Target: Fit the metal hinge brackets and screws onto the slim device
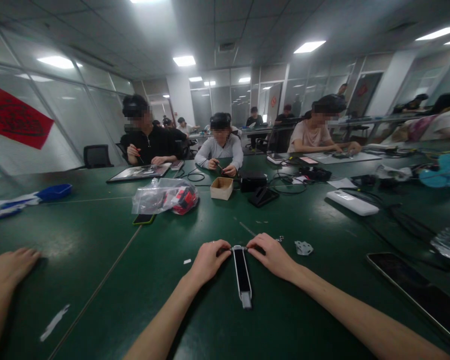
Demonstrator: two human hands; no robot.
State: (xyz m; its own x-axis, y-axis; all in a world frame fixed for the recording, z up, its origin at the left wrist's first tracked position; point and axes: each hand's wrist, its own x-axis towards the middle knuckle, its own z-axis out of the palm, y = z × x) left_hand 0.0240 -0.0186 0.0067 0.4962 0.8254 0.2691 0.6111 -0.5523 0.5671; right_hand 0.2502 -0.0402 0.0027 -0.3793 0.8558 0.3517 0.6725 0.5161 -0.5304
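Note:
A narrow black device with a silver rim [242, 274] lies flat on the green table [142, 280], its long side pointing away from me. My left hand [209, 260] has its fingers curled and pressed against the device's far left corner. From the other side, my right hand [272, 255] pinches the far right corner with bent fingers. A small grey metal part [303, 247] lies just right of my right hand. A tiny screw-like bit [280, 239] rests beside my right fingertips.
Another person's hand [7, 267] rests flat at the left edge. A plastic bag with red items [167, 196], a phone [144, 219], a small cardboard box [222, 188], a white bar [352, 202] and a tablet [420, 292] lie around. Three people work across the table.

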